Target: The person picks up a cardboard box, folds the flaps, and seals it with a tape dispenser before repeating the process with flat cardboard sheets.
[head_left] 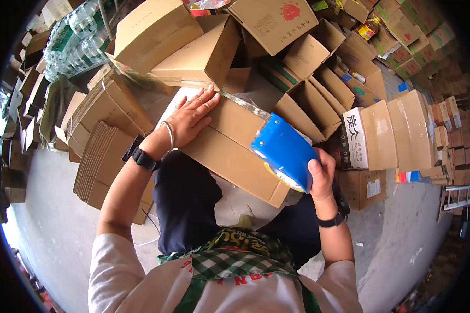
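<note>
A cardboard box (230,141) lies in front of my knees, its long face up. My left hand (193,116) rests flat on its upper left part, fingers spread. My right hand (321,175) is wrapped round the lower right end of a blue tape dispenser (284,148), which is over the right part of the box. A strip of tape (245,104) runs along the box's far edge from near my left fingertips to the dispenser's upper end. Part of a tape roll shows at the dispenser's lower side.
Open cardboard boxes (310,107) are piled ahead and to the right. A stack of flattened cartons (102,161) stands at the left. Packs of plastic bottles (81,41) are at the upper left. A white-labelled carton (354,138) stands at the right. Grey floor (62,193) shows on both sides.
</note>
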Motion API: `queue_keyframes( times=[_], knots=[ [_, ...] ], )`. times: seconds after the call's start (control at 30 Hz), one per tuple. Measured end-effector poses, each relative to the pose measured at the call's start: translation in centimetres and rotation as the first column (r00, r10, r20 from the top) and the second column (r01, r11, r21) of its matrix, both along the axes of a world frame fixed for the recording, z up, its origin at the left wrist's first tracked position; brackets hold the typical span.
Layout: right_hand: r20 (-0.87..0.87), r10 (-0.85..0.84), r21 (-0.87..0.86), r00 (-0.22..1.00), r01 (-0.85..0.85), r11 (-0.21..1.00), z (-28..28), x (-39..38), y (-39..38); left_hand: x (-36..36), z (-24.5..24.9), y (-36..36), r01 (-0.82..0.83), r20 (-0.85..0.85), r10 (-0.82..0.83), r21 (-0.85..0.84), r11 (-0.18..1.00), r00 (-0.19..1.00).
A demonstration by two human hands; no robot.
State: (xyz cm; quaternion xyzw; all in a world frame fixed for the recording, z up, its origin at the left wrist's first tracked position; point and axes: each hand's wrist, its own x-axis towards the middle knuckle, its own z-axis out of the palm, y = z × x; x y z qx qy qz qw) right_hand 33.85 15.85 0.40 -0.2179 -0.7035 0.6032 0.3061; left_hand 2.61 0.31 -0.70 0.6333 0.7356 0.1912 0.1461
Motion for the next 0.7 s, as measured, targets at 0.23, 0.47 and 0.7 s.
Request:
queue_keyframes(
  times=[0.23,0.47,0.7],
  knots=[
    [-0.053,0.028,-0.096,0.998,-0.033,0.995,-0.2,0.5,0.2,3.4,1.8,1.4,-0.155,0.158,0.120,0.235,0.960,0.980],
    [-0.047,0.046,-0.082,0.998,-0.050,0.995,-0.1,0.5,0.4,9.2,2.3,4.2,-0.038,0.957,0.286,-0.285,0.958,0.044],
    [0.239,0.209,-0.144,0.948,-0.178,0.973,4.7,-3.9,0.0,0.7,2.4,2.5,-0.485,0.703,0.367,-0.036,0.874,0.609]
  ],
)
